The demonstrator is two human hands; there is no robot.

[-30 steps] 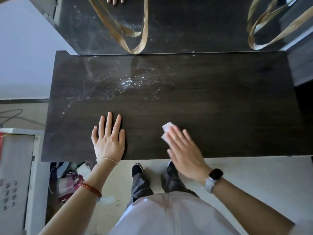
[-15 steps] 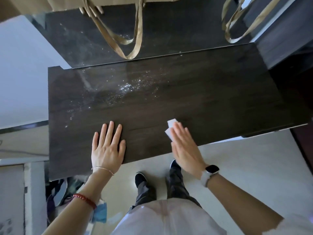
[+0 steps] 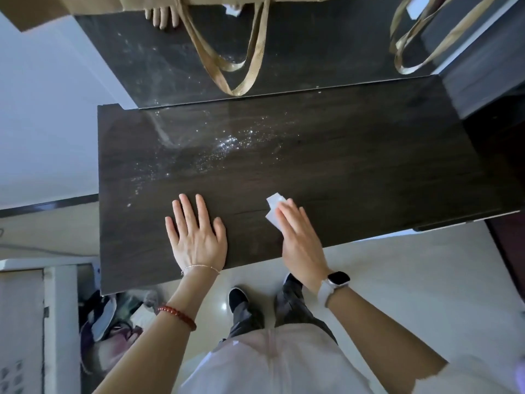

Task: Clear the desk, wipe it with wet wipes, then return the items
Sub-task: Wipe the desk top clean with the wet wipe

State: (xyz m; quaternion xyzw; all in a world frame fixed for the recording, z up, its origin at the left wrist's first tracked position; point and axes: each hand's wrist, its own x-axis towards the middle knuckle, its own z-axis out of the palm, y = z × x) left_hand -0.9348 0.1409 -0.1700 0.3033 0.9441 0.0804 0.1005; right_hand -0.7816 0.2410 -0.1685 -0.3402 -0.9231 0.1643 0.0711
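Pressing a white wipe (image 3: 273,209) to the dark counter (image 3: 355,177) near its front edge, your right hand (image 3: 301,242) lies on it with straight fingers. Your left hand (image 3: 199,238) rests flat beside it, fingers spread, holding nothing, both forearms reaching forward.

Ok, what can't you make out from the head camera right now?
- Wet wipe: mostly covered by the right hand; its size and soiling unclear.
- Desk under both palms, including the left hand: hidden.
- Bag with tan handles: body cut off by the top edge.
- Clutter below the desk's left end: shadowed, partly hidden by the desk.
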